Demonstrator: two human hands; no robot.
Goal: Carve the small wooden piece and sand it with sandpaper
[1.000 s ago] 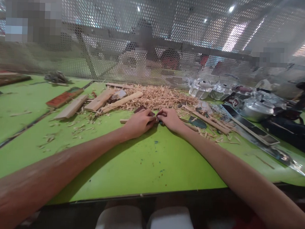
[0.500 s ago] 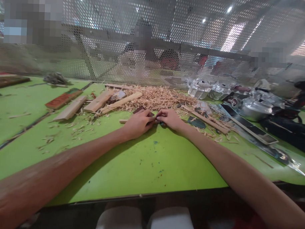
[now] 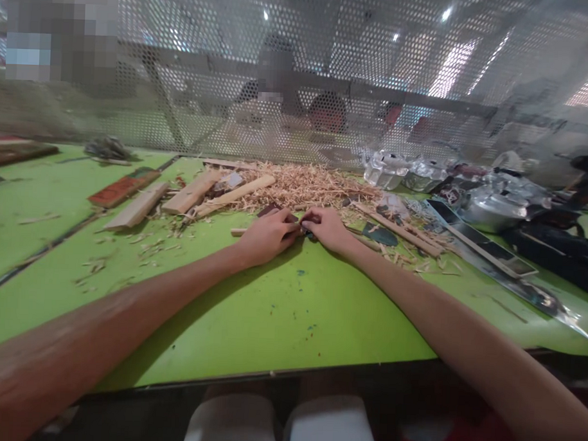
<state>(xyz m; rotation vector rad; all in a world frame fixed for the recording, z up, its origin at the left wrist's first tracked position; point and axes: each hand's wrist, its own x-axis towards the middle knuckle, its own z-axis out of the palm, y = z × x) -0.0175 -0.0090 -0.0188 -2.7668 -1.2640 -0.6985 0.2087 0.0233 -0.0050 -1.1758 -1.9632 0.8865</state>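
My left hand (image 3: 269, 234) and my right hand (image 3: 328, 229) meet at the middle of the green table (image 3: 271, 329), fingertips nearly touching. Both are closed in a pinch around something small and dark, mostly hidden by the fingers. A thin wooden stick (image 3: 237, 232) pokes out to the left from behind my left hand. Just behind that hand lies a dark reddish-brown flat piece (image 3: 269, 209). To the right of my right hand, a dark green flat scrap (image 3: 380, 234) rests on the table.
A heap of wood shavings (image 3: 314, 186) lies behind my hands, against a perforated metal screen (image 3: 206, 108). Wooden blocks (image 3: 191, 192) and an orange block (image 3: 124, 187) are at left. Plastic-wrapped items (image 3: 497, 198) and a long wooden strip (image 3: 400, 230) are at right. People are blurred beyond the screen.
My fingers have shifted very slightly at the pinch point. The camera view has moved a little; the things on the table stay where they were.
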